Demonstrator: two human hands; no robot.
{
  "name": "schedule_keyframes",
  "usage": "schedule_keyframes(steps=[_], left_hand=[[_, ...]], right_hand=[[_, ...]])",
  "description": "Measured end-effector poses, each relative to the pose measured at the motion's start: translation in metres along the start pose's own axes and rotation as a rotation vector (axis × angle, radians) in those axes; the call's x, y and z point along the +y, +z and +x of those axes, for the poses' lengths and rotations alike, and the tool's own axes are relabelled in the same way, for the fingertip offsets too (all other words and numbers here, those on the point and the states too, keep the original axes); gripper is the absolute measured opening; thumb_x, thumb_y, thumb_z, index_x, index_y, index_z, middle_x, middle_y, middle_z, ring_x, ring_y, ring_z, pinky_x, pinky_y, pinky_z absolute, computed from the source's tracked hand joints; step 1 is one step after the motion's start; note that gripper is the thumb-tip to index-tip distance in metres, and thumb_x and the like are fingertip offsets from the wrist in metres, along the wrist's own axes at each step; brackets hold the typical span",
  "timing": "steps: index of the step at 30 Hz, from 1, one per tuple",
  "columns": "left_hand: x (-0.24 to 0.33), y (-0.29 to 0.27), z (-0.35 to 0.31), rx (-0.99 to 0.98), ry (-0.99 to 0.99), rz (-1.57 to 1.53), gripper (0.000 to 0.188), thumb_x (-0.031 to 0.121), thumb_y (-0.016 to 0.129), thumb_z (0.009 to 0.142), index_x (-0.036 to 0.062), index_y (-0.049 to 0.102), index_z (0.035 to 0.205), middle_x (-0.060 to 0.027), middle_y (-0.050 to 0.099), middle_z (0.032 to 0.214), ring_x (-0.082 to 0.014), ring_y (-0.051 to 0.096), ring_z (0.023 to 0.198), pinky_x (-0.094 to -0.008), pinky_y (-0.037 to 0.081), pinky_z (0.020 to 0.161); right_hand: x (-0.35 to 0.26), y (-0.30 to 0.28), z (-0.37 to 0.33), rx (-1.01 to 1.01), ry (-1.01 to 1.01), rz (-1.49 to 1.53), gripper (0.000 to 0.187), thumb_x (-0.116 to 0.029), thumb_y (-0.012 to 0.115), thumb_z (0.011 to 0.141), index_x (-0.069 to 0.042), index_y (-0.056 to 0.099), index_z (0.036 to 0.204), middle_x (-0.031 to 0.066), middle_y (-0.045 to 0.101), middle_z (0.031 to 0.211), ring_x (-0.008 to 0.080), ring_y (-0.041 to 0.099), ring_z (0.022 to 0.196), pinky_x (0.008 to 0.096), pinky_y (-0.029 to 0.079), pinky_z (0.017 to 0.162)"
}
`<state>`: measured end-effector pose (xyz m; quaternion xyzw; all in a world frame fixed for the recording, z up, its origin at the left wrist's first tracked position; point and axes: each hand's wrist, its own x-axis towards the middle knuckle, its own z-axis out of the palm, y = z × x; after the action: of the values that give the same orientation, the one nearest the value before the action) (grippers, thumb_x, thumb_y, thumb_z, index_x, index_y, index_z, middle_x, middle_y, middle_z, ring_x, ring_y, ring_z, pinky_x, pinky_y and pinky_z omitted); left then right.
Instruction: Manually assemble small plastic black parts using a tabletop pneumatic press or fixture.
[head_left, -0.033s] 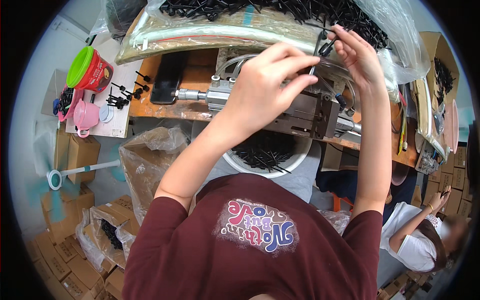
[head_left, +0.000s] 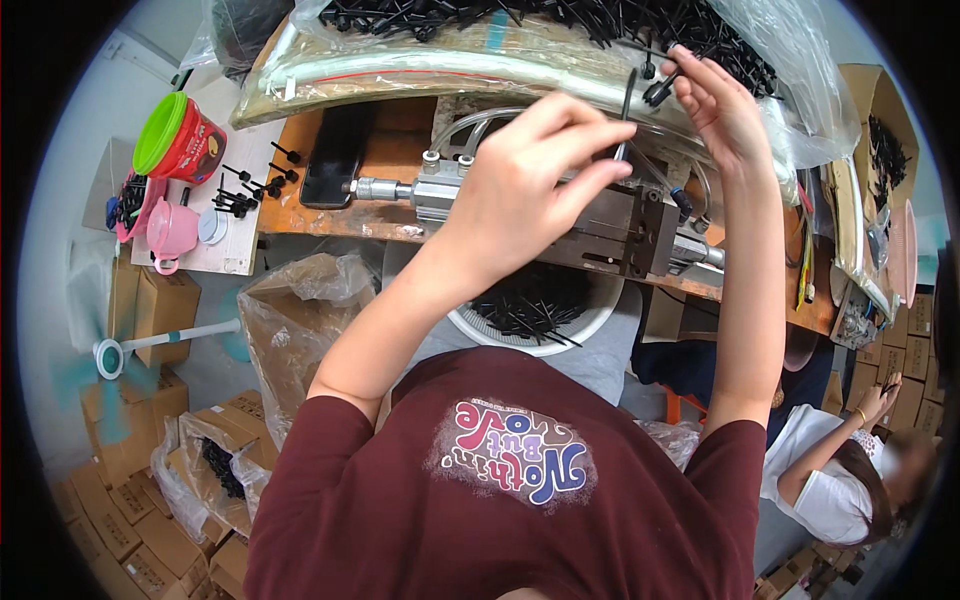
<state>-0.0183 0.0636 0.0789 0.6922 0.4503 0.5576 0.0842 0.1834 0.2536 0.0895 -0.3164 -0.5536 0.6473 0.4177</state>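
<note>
My left hand [head_left: 540, 170] is closed in a pinch on a slim black rod [head_left: 629, 95], which stands nearly upright above the metal fixture [head_left: 610, 225]. Thumb and forefinger grip it near its lower end. To the right, my right hand [head_left: 722, 115] pinches a thin black headed pin [head_left: 657, 94] with its fingers curled. Another thin black stem reaches left from those fingertips; whether it is held too, I cannot tell. Both hands are raised in front of a heap of black headed pins [head_left: 450, 18], and the rod and the pin are apart.
A white basket of black rods [head_left: 535, 312] sits below the fixture. On the left are a phone [head_left: 338, 158], several loose black pins [head_left: 240, 200], a red tub with a green lid [head_left: 185, 140] and a pink cup [head_left: 172, 230]. A seated co-worker [head_left: 840, 475] is at the lower right.
The rod in my left hand has shifted slightly left, away from the pin in my right hand. My right hand has moved only a little.
</note>
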Motion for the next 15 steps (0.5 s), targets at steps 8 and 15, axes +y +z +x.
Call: schedule_keyframes(steps=[8, 15], left_hand=[[0.019, -0.005, -0.074, -0.214, -0.041, 0.072, 0.023, 0.010, 0.078, 0.078, -0.0005, 0.070, 0.097, -0.0137, 0.066, 0.124, -0.0260, 0.068, 0.097, -0.0349, 0.057, 0.081], [0.000, 0.005, -0.108, -0.241, 0.017, 0.253, 0.023, 0.013, 0.077, 0.078, 0.0000, 0.069, 0.096, -0.0148, 0.065, 0.127, -0.0274, 0.069, 0.095, -0.0350, 0.058, 0.083]], right_hand=[[-0.009, 0.003, 0.027, 0.136, -0.013, -0.671, 0.044, -0.021, 0.073, 0.091, 0.007, 0.061, 0.123, 0.0073, 0.068, 0.089, 0.0088, 0.066, 0.072, 0.0205, 0.053, 0.066], [-0.015, 0.004, -0.002, 0.173, -0.165, -0.827, 0.027, -0.018, 0.073, 0.089, -0.004, 0.074, 0.112, 0.0016, 0.067, 0.080, 0.0060, 0.061, 0.069, 0.0210, 0.048, 0.065]])
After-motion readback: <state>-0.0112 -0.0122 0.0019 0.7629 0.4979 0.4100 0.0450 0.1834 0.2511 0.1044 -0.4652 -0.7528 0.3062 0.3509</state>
